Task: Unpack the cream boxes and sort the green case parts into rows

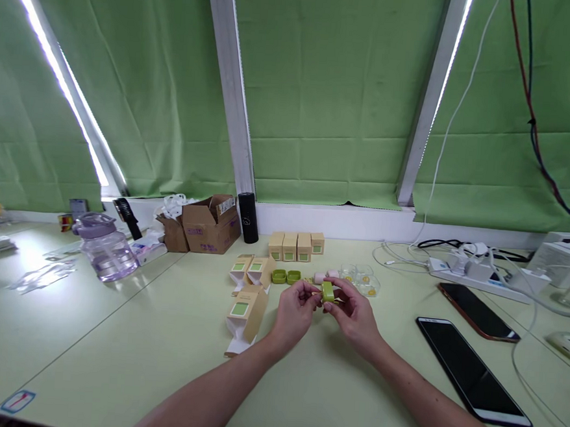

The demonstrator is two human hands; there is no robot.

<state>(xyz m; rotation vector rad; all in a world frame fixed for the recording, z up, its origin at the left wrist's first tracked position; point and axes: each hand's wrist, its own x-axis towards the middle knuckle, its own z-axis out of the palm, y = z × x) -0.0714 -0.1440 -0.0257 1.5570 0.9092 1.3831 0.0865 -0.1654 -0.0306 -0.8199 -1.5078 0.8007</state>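
A small green case [328, 291] is held up over the table between my two hands. My right hand [357, 316] grips it from the right, thumb below and fingers at the top. From the left, the bent fingertips of my left hand [294, 310] pinch at its side; what lies right between them is partly hidden. Just beyond the hands sit two open green trays [279, 276], a pale pink piece [332, 273] and several clear round cups [368, 285] with yellow bits inside. Left of my left hand lies an open kraft carton [249, 305] with a green label.
Two more open cartons [260, 269] and several closed kraft boxes [290, 246] stand farther back. A brown cardboard box [210, 224], a black cylinder [248, 219] and a purple water jug [107, 246] are leftward. Two phones [472, 370] and a power strip [480, 279] with cables lie rightward.
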